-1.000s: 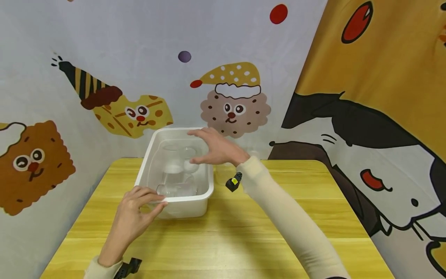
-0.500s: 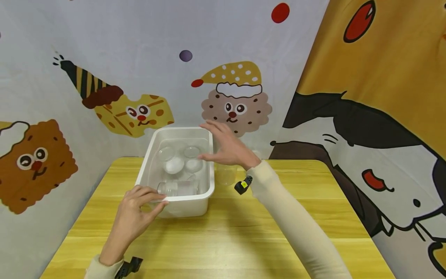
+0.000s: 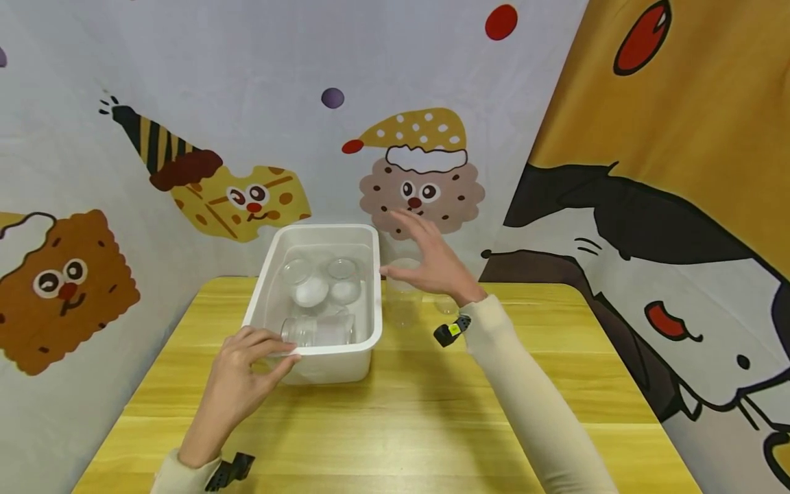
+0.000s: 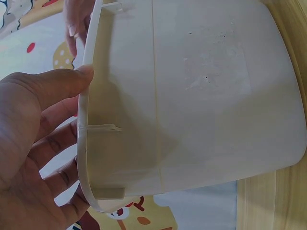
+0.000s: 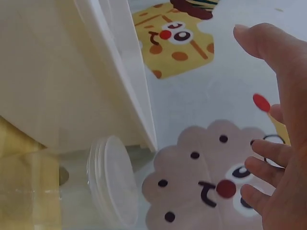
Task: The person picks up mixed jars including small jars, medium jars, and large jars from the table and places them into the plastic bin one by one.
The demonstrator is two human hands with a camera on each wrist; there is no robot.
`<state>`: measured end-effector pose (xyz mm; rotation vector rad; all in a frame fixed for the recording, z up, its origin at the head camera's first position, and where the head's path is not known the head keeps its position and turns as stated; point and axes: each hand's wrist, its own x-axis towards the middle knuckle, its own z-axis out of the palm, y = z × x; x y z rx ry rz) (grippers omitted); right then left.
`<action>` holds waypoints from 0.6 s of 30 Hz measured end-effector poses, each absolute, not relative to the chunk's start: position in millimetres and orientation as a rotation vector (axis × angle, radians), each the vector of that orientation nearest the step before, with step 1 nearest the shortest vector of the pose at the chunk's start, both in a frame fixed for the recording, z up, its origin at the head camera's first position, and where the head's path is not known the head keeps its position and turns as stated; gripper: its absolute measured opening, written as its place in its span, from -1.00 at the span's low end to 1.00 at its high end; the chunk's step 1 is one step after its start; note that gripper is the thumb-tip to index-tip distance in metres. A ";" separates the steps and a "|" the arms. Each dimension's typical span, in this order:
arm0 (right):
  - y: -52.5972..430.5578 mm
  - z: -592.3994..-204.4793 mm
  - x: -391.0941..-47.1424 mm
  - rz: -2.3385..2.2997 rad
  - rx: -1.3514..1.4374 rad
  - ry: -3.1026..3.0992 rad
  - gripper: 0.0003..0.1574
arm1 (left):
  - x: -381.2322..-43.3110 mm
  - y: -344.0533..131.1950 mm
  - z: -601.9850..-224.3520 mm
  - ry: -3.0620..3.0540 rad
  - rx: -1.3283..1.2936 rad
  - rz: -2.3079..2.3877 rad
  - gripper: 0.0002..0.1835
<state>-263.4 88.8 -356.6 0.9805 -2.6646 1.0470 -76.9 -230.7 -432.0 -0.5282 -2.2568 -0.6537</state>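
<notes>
A white plastic tub [image 3: 342,367] stands on the table with several clear containers inside. One clear jar [image 3: 317,331] lies on its side near the tub's front wall. Behind it are round white tops [image 3: 310,292] and clear round pieces [image 3: 341,267]. My left hand [image 3: 237,374] pinches the tub's near-left rim, its thumb on the outer side in the left wrist view. My right hand [image 3: 432,264] is spread above a clear jar [image 3: 404,309] just right of the tub, holding nothing. In the right wrist view this jar has a translucent white lid [image 5: 117,182].
A second clear round container [image 3: 446,304] stands on the wooden table [image 3: 432,425], partly hidden by my right wrist. A cartoon-printed cloth [image 3: 247,68] hangs close behind the table and the tub.
My right hand has moved rightward, from over the inside of the tub to above the jar beside it, still spread. My left hand stays on the rim.
</notes>
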 end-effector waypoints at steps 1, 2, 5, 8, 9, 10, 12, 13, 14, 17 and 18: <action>91.5 -358.2 -263.8 1.062 0.966 -2.667 0.21 | -77.0 -230.7 -432.1 -2.257 -0.529 -0.653 -0.71; 94.2 -360.0 -264.3 1.075 0.949 -2.670 0.21 | -77.1 -230.8 -432.3 -2.257 -0.529 -0.652 -0.71; 102.3 -365.1 -266.1 1.100 0.905 -2.673 0.20 | -77.2 -230.7 -432.4 -2.260 -0.528 -0.649 -0.71; 111.2 -370.8 -268.4 1.114 0.857 -2.675 0.18 | -77.2 -230.4 -432.3 -2.262 -0.527 -0.644 -0.72; 114.2 -372.6 -269.2 1.121 0.839 -2.676 0.18 | -77.1 -230.3 -432.3 -2.263 -0.527 -0.641 -0.72; 117.3 -374.2 -269.6 1.134 0.826 -2.675 0.17 | -77.1 -230.2 -432.4 -2.264 -0.528 -0.644 -0.73; 123.3 -377.0 -270.3 1.166 0.785 -2.688 0.18 | -77.0 -230.2 -432.4 -2.265 -0.529 -0.646 -0.73; 126.1 -378.1 -270.8 1.183 0.766 -2.691 0.18 | -76.9 -230.2 -432.2 -2.268 -0.528 -0.650 -0.73; 128.6 -379.3 -271.5 1.199 0.750 -2.692 0.18 | -76.9 -230.3 -432.3 -2.267 -0.528 -0.651 -0.73; 135.5 -382.2 -273.1 1.243 0.700 -2.701 0.17 | -76.9 -230.2 -432.2 -2.266 -0.526 -0.650 -0.73; 137.5 -383.4 -273.9 1.254 0.688 -2.701 0.17 | -76.9 -230.2 -432.1 -2.267 -0.525 -0.651 -0.73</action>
